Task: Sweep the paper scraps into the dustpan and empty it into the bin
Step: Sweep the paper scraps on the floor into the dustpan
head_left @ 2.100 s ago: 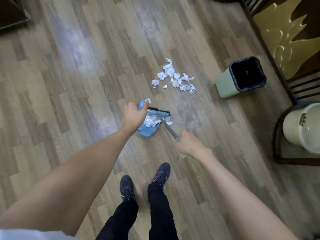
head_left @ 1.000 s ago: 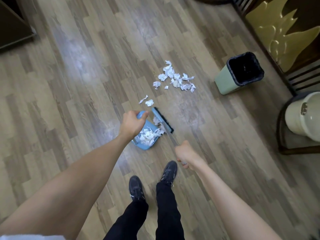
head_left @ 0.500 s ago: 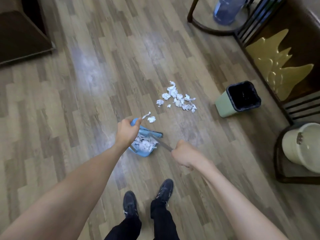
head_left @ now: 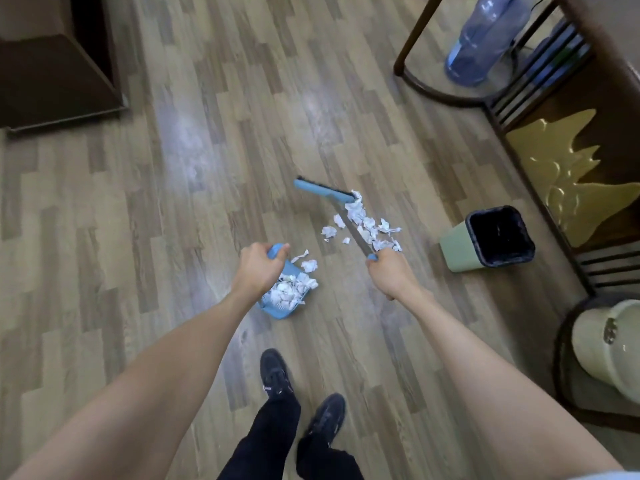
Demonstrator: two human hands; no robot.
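Note:
My left hand [head_left: 258, 270] grips the handle of a blue dustpan [head_left: 280, 308] that rests on the wood floor and holds a heap of white paper scraps. Two loose scraps [head_left: 306, 263] lie just beyond its mouth. My right hand [head_left: 389, 271] holds the handle of a blue brush [head_left: 323, 192], whose head lies on the floor behind a pile of white scraps [head_left: 367, 225]. The green bin [head_left: 457, 249] with a black liner stands tilted to the right of that pile.
A dark wooden cabinet [head_left: 55, 74] stands at the far left. A dark stand with a blue water bottle [head_left: 481, 39] and a carved wooden wall piece [head_left: 571, 174] line the right side. A cream pot [head_left: 609, 344] sits at the right. My feet [head_left: 301, 389] stand below the dustpan.
My right hand has lifted the brush out of the dustpan and carried it forward to the far side of the scrap pile. The dustpan has stayed in place with its scraps.

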